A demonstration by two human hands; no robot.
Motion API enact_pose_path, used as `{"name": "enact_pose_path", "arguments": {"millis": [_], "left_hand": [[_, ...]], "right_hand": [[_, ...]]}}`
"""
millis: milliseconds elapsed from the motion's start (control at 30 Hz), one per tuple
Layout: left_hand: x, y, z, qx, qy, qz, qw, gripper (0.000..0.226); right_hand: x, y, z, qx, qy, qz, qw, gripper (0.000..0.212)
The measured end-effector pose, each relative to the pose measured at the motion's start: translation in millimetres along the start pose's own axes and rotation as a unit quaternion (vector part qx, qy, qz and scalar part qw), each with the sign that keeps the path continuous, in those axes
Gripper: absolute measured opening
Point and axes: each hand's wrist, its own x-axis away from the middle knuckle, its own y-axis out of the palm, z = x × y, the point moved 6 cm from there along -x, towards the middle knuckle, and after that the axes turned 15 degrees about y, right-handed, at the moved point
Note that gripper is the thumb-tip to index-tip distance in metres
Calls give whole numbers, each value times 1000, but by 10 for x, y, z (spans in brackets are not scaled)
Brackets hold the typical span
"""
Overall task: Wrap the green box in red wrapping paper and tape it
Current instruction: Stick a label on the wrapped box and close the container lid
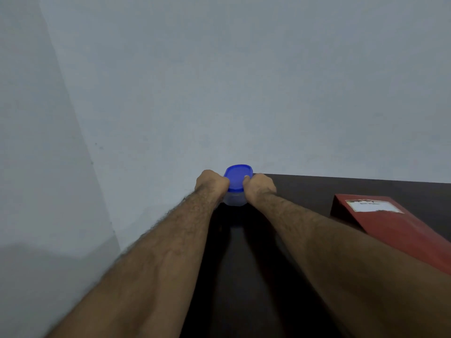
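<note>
Gripping a clear container [234,200] with a blue lid [238,177] at frame centre: left hand [211,183] and right hand [260,186] curling round opposite sides, equally near. Showing no green box; lying at right, apart, a red flat packet [400,230] on the dark table [305,191].

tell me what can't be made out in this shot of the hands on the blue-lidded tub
Head view only:
- Tub contents: the clear body is mostly covered by the left hand and right hand.
- Fingertips: curled round the blue lid, hidden behind it.
- Label on the red book: print too blurred to read.
- Book's right part: cut off by the frame edge.
- Green box and tape: not in view.
</note>
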Motion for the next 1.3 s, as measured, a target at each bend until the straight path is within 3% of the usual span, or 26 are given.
{"name": "enact_pose_path", "arguments": {"millis": [200, 367, 500, 633, 800, 967, 1067, 1300], "left_hand": [[76, -84, 104, -55, 89, 1, 995, 27], [485, -187, 506, -23, 221, 42, 974, 37], [1087, -22, 958, 34, 277, 10, 960, 43], [1745, 332, 1314, 72, 264, -79, 959, 43], [2594, 936, 1513, 95, 223, -186, 952, 27], [3024, 1238, 1448, 168, 175, -162, 957, 39], [3139, 1364, 1414, 172, 160, -126, 964, 48], [2874, 1549, 1474, 98, 180, -66, 977, 57]], "right_hand": [[11, -189, 74, -12, -33, -2, 999, 71], [247, -887, 199, 44, -108, 59, 991, 55], [406, -1591, 680, 89, -101, 86, 987, 47], [590, -2192, 1349, 72, -78, 119, 987, 38], [1023, -2603, 2375, -64, -12, 135, 989, 34], [1204, -2168, 2887, -320, 64, 55, 944, 42], [1288, -1934, 2918, -343, 55, 28, 937, 43], [1087, -1913, 2832, -299, 55, 129, 944, 37]]}}
